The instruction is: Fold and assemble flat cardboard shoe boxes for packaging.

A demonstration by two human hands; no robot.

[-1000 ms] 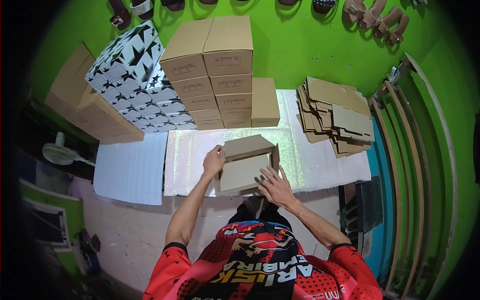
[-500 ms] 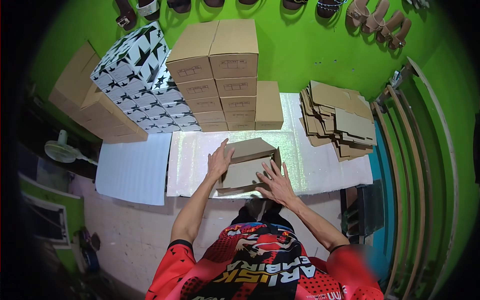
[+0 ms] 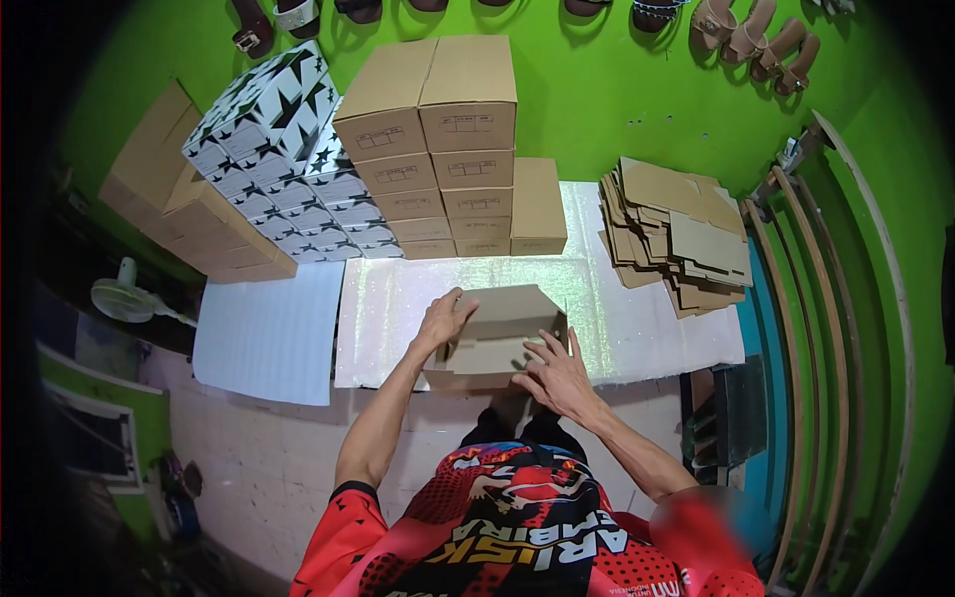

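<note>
A person is folding a brown cardboard box point(image 3: 494, 338) on the glittery mat point(image 3: 637, 328), left hand point(image 3: 445, 318) gripping its corner, right hand point(image 3: 557, 373) pressing spread-fingered; squaring flaps evenly looks key.

A plain brown cardboard box point(image 3: 494, 338) is lying on a shimmering white sheet point(image 3: 637, 318). Behind it, white boxes with black stars point(image 3: 274, 159) are standing against a bright green wall point(image 3: 597, 90). The person is wearing a red and black patterned shirt point(image 3: 497, 537).
</note>
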